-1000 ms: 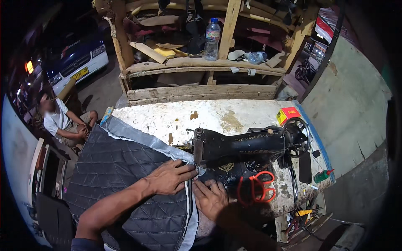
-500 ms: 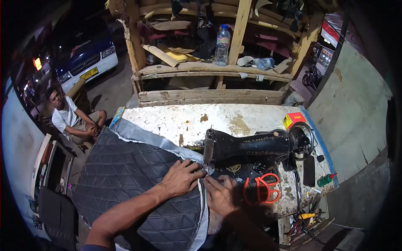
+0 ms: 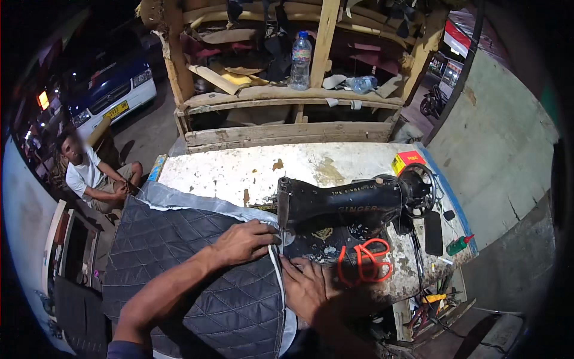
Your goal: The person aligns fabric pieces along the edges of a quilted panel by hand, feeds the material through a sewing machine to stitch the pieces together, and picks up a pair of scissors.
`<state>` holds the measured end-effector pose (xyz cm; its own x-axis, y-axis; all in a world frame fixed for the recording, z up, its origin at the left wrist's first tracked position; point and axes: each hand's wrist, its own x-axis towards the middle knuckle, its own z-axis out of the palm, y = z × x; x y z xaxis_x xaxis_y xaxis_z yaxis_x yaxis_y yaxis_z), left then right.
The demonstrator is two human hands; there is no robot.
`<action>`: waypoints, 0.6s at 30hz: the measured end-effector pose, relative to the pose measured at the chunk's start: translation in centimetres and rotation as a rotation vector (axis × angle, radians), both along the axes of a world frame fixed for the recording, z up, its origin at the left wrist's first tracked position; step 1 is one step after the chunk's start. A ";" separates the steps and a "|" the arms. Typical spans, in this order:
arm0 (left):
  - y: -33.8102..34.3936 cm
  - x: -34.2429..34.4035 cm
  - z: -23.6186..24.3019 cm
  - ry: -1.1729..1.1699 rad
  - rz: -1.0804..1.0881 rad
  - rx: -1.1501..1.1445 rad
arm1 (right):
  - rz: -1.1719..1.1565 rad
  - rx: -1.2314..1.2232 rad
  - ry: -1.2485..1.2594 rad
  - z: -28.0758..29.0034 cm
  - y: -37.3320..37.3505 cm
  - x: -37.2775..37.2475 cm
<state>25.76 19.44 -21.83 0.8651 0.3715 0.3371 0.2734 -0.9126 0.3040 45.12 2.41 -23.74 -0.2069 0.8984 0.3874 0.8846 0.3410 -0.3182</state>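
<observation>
A dark quilted fabric (image 3: 197, 251) with diamond stitching and a white-and-grey border strip (image 3: 275, 266) lies over the left of the table. Near the needle of a black sewing machine (image 3: 347, 200), my left hand (image 3: 244, 240) presses on the fabric, its bent fingers closed at the edge. My right hand (image 3: 305, 287) is just nearer to me, across the strip, its fingers bent and gripping the fabric's edge. My right thumb is hidden. Red-handled scissors (image 3: 373, 266) lie right of that hand, in front of the machine.
Behind the worn white table (image 3: 221, 164) stands a wooden frame (image 3: 287, 134) holding a plastic bottle (image 3: 301, 63). A red-yellow box (image 3: 408, 161) and a green bottle (image 3: 459, 245) sit at the right. An open drawer (image 3: 430, 305) holds tools. At left a person (image 3: 89, 173) sits near a parked vehicle (image 3: 113, 90).
The whole view has shifted slightly, so most things appear farther left. My right hand sits a little lower along the fabric's edge, with its fingers spread more; my left hand stays by the needle.
</observation>
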 end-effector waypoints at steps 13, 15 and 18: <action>-0.3 -0.2 -0.6 -0.013 0.007 -0.018 | -0.093 -0.007 -0.041 -0.1 -0.6 -1.9; -0.2 -0.2 -1.5 -0.072 0.020 -0.036 | -0.081 -0.014 -0.039 0.0 -0.5 -2.0; -0.5 -0.2 -1.4 -0.112 0.053 -0.044 | -0.062 -0.035 -0.037 0.0 -0.5 -1.9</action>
<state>25.57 18.98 -23.18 0.8018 0.4319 0.4130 0.2827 -0.8831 0.3745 43.22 1.95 -23.72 -0.1637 0.9229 0.3484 0.9152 0.2740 -0.2957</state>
